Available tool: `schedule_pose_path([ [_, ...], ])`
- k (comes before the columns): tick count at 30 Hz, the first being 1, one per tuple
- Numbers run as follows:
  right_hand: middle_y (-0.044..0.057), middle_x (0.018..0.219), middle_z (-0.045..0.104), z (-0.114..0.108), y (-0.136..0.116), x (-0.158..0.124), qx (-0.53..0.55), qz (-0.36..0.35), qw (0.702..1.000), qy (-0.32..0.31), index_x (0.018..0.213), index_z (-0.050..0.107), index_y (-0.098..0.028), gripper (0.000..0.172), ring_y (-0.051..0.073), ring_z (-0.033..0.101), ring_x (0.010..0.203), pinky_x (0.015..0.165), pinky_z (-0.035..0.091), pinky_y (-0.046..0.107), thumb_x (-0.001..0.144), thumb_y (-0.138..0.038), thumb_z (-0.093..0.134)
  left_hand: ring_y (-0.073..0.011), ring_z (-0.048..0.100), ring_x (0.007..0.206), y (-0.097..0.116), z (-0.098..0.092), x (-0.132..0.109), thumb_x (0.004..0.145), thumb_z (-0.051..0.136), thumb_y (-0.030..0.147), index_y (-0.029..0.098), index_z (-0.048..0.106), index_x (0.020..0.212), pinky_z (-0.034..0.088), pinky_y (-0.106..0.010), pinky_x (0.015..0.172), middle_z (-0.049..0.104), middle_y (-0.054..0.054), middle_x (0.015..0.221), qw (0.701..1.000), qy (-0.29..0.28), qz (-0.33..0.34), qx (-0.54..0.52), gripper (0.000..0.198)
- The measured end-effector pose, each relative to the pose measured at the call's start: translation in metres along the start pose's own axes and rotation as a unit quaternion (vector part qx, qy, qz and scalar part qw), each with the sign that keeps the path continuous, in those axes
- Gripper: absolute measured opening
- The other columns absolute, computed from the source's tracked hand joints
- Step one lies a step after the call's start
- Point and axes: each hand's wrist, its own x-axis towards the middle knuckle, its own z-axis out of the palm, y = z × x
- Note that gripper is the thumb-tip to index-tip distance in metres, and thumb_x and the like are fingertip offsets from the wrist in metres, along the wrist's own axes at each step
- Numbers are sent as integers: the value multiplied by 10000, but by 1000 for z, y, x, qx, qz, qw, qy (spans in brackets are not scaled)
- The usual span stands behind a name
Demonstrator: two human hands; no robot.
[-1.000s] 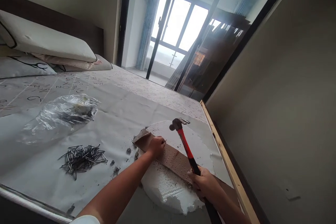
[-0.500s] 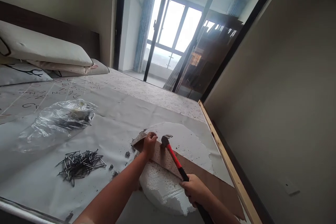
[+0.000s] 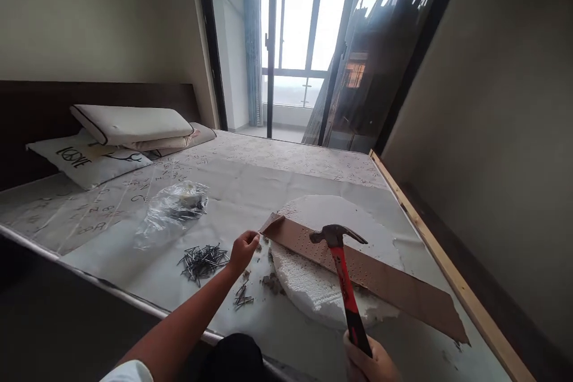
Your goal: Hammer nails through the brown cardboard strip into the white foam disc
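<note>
— Red-handled hammer (image 3: 342, 274): where's it, and what's your right hand (image 3: 369, 364) doing?

— Your right hand sits at the bottom edge of the view, grip wrapped tight round the lower end of the handle. The hammer stands nearly upright, its dark head above the brown perforated strip (image 3: 362, 274), claw pointing right. Can't tell if the head touches the strip.

— Strip location?

— It lies across the white foam disc (image 3: 322, 292) on the bed (image 3: 250, 179), running from upper left down to lower right, where its torn end overhangs the foam.

— Left hand (image 3: 244, 249)?

— Your left hand is out over the bed sheet, just beside the strip's left tip. Fingers are curled in, pinched together; whether something is held between them is too small to tell.

— Other stuff near it?

— Pile of nails (image 3: 203, 259) just left of your left hand, a few loose nails (image 3: 242, 297) below it. Crumbs of debris beside the foam. Clear plastic bag (image 3: 172, 212) further back on the sheet. Pillows (image 3: 129, 128) stacked by the dark headboard. Wooden bed rail (image 3: 447, 277) along the right side, glass sliding doors (image 3: 304, 54) behind.
</note>
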Motion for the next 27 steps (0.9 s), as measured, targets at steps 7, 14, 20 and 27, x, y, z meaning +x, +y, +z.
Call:
schedule_pose_path([
  [7, -142, 388, 285, -17, 13, -7, 28, -32, 999, -10, 663, 360, -229, 495, 27, 218, 256, 260, 219, 166, 626, -666, 590, -163, 557, 638, -46, -50, -59, 658, 550, 299, 187, 603, 583, 368, -250, 607, 629, -21, 634, 955, -129, -52, 262, 146],
  [14, -145, 390, 290, -31, 19, -10, 28, -40, 999, -16, 663, 363, -228, 468, 28, 227, 263, 252, 257, 170, 645, -634, 593, -173, 590, 763, -44, -33, -64, 635, 536, 145, 182, 646, 623, 376, -241, 679, 666, -42, 737, 910, -185, -60, 367, 116],
  [20, -144, 402, 312, -33, 15, -11, 51, -60, 996, -49, 647, 344, -228, 462, 19, 222, 261, 251, 258, 168, 641, -605, 612, -185, 609, 791, -41, -28, -60, 667, 558, 184, 179, 683, 681, 394, -248, 688, 687, -52, 762, 896, -199, -79, 388, 125],
  [27, -147, 398, 307, -36, 13, -9, 63, -61, 995, -51, 679, 362, -232, 419, 28, 241, 258, 255, 248, 169, 655, -561, 621, -184, 615, 794, -39, -18, -54, 702, 572, 229, 152, 712, 726, 395, -254, 696, 703, -76, 810, 886, -220, -125, 388, 161],
])
